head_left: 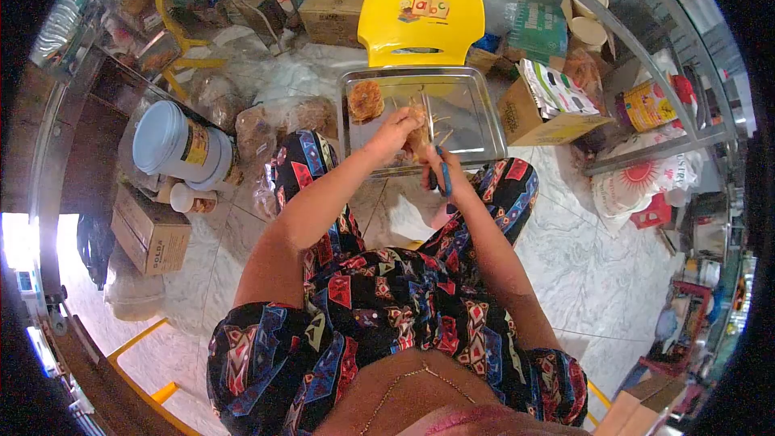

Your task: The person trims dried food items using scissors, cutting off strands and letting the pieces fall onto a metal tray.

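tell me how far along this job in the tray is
Partly done, it seems: a few thin strips lie loose in the clear tray. In hand: a brown piece in the left hand, with a blue-handled tool, likely scissors, in the right hand. Probably left: the rest of that piece and the rounded brown chunk, which looks uncut.
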Action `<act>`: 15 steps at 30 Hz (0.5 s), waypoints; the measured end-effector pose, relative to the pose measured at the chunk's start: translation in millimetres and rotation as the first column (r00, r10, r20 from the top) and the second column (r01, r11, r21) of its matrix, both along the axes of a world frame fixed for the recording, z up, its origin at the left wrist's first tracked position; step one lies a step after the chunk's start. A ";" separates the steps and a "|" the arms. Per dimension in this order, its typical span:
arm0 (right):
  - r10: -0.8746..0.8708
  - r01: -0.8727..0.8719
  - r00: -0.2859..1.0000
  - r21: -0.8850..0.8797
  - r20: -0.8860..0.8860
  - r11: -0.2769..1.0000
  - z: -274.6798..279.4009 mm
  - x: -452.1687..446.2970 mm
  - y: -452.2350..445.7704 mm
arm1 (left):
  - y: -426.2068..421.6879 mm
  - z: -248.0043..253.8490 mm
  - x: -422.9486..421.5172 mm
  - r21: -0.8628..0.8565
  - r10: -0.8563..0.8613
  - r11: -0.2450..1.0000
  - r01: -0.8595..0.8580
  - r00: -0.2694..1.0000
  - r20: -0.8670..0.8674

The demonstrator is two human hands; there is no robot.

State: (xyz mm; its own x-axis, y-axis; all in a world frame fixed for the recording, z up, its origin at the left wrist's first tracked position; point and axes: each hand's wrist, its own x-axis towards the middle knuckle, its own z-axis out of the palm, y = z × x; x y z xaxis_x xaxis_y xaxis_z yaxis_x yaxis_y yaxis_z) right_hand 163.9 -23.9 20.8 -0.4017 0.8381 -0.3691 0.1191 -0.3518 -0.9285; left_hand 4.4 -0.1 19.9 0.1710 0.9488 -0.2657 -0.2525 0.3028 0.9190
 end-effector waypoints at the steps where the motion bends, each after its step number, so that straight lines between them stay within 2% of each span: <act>1: -0.022 0.022 0.999 -0.007 -0.030 1.000 -0.4 0.1 1.0 | -0.8 -0.9 1.7 -0.001 -0.001 1.000 0.001 1.000 0.000; 3: -0.046 0.045 0.997 -0.015 -0.060 0.999 0.3 0.9 1.6 | -0.8 -3.6 5.3 0.036 -0.016 0.999 0.014 0.998 0.060; 6: -0.006 0.006 1.000 -0.014 0.012 1.000 7.3 2.9 1.7 | 0.4 -7.6 1.9 0.024 -0.057 0.998 0.056 0.997 0.052; 8: -0.023 0.030 0.995 -0.078 0.093 0.997 13.8 2.2 1.9 | 1.2 -11.7 2.1 0.032 -0.036 0.999 0.034 0.997 0.061; 10: 0.001 0.002 0.996 -0.040 0.093 0.999 7.8 2.6 3.4 | 4.3 -12.3 1.5 0.040 -0.015 0.999 0.012 0.997 0.070; 12: 0.027 -0.027 0.996 -0.003 0.090 1.000 -0.9 1.9 3.7 | 10.8 -6.3 -3.9 0.053 0.183 0.981 -0.189 0.978 0.106; 14: 0.107 -0.107 0.994 0.006 -0.028 0.994 -8.7 1.8 1.5 | 12.6 4.4 -16.1 0.076 0.225 0.970 -0.231 0.971 0.082; 15: 0.108 -0.108 0.994 0.005 -0.029 0.994 -9.0 2.0 0.8 | 13.5 10.0 -21.4 0.101 0.267 0.957 -0.272 0.962 0.061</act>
